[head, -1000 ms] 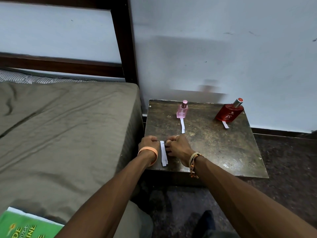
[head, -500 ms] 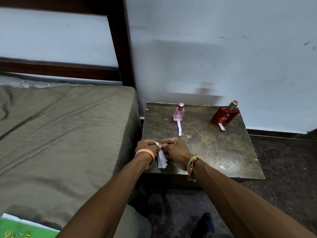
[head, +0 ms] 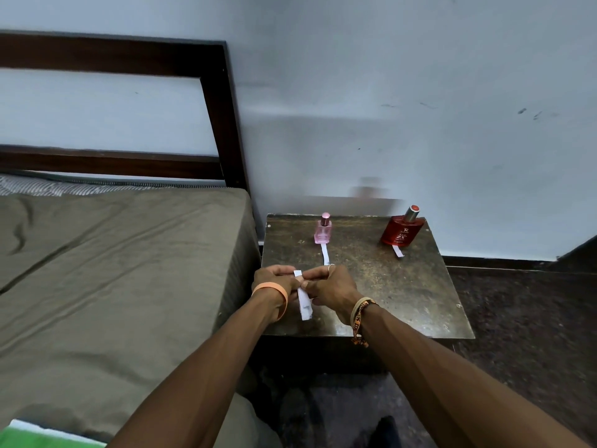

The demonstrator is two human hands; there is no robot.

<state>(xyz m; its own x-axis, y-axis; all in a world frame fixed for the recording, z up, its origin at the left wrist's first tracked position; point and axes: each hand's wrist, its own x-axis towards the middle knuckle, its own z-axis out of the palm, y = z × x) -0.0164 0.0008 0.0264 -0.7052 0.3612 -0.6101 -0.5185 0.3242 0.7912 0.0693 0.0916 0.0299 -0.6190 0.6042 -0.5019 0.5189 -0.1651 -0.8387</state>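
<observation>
My left hand [head: 274, 281] and my right hand [head: 329, 286] meet over the near left part of a dark worn side table [head: 403, 286]. Both pinch the upper end of a white paper strip [head: 304, 302], whose lower end hangs toward me. A small pink perfume bottle [head: 323, 230] stands at the table's back, with another white paper strip [head: 325, 255] lying in front of it. A red perfume bottle [head: 401, 230] with a silver cap stands at the back right, with a short paper strip [head: 398, 252] at its base.
A bed with an olive sheet [head: 113, 270] and dark wooden headboard [head: 223, 124] lies directly left of the table. A pale wall [head: 420, 92] rises behind. Dark floor [head: 533, 334] spreads to the right. A green book [head: 38, 438] lies at the bottom left corner.
The paper strip lay flat on the table between my hands one second ago; both hands have since closed on its top end and lifted it off the surface. The camera tilted upward.
</observation>
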